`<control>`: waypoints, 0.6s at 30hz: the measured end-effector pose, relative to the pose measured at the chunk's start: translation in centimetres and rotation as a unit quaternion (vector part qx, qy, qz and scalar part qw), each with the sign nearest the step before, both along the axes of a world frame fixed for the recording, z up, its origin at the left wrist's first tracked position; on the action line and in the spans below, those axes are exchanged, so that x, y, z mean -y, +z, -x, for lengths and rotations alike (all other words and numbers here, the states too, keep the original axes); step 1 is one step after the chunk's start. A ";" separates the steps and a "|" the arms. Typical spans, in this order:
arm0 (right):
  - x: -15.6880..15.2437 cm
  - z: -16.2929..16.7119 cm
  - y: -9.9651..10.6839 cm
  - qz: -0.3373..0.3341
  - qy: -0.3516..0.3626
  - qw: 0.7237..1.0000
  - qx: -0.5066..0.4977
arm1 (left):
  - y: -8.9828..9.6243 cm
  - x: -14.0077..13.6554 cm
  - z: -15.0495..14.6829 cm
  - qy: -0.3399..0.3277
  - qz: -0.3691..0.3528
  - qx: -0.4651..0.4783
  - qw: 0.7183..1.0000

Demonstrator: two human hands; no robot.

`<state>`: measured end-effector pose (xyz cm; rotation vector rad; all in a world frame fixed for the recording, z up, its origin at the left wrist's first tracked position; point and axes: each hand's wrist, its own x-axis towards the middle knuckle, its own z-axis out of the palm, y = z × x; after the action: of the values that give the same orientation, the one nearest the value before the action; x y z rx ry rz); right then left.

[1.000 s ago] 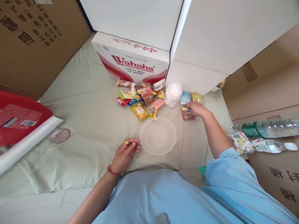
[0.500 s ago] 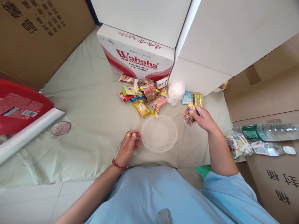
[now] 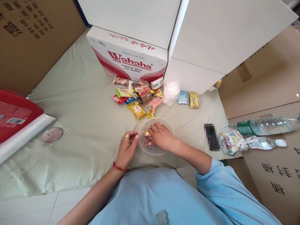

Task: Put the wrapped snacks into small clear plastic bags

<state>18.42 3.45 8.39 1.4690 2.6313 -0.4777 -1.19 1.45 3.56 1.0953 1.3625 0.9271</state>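
Note:
A clear round plastic bowl (image 3: 143, 150) sits on the pale cloth in front of me. At its left rim, my left hand (image 3: 127, 148) has its thumb and curled forefinger closed on the edge; its other fingers are mostly hidden. My right hand (image 3: 161, 136) reaches down inside the bowl from the right. Under its fingers lies a small snack packet (image 3: 149, 140) with a reddish-brown clear part and a yellow end, partly covered by the hand. Beyond the bowl is a heap of wrapped snacks, with a yellow packet (image 3: 137, 110) at the near side.
Behind the heap stands a Wahaha water carton (image 3: 131, 59). A white plastic bag (image 3: 171, 93), a blue packet (image 3: 182, 97) and yellow packets (image 3: 194, 100) lie right of it. Bottles (image 3: 269, 126) lie far right. At left are a red container (image 3: 18, 114) and a white roll (image 3: 28, 137).
My right hand has moved left from beside the bowl to inside it, bringing the snack packet along. A pixelated dark object now shows at right. My left hand stays at the rim.

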 end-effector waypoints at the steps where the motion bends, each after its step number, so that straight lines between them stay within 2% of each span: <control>1: -0.3 -0.7 0.5 -0.009 0.000 0.999 -0.038 | -0.1 0.2 0.4 0.006 -0.005 -0.009 1.000; 2: -0.8 -1.8 1.1 -0.025 -0.013 0.996 -0.086 | -0.4 0.4 0.9 0.009 -0.012 -0.024 1.000; 4: -2.8 -4.9 1.9 -0.089 -0.104 0.974 -0.178 | -0.9 0.8 2.0 0.006 -0.032 -0.063 0.997; 5: -4.2 -7.0 2.0 -0.135 -0.186 0.952 -0.202 | -1.3 1.0 2.5 0.003 -0.046 -0.087 0.995; 7: -7.5 -11.3 1.7 -0.201 -0.352 0.897 -0.174 | -2.1 1.4 3.5 -0.004 -0.075 -0.133 0.988; 8: -9.3 -13.4 1.2 -0.201 -0.418 0.876 -0.133 | -2.5 1.5 3.9 -0.007 -0.090 -0.153 0.984; 10: -12.4 -16.7 0.0 -0.133 -0.506 0.851 -0.042 | -3.0 1.7 4.2 -0.017 -0.123 -0.182 0.975; 13: -15.8 -18.8 -1.7 -0.064 -0.559 0.826 0.028 | -3.1 1.7 3.9 -0.038 -0.161 -0.195 0.967; 18: -18.2 -19.1 -2.8 -0.070 -0.572 0.817 0.004 | -2.6 1.5 3.4 -0.060 -0.169 -0.193 0.965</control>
<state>37.49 21.66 5.58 2.9526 1.4573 -0.3033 -4.58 -0.03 0.94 1.6712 1.4588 0.9071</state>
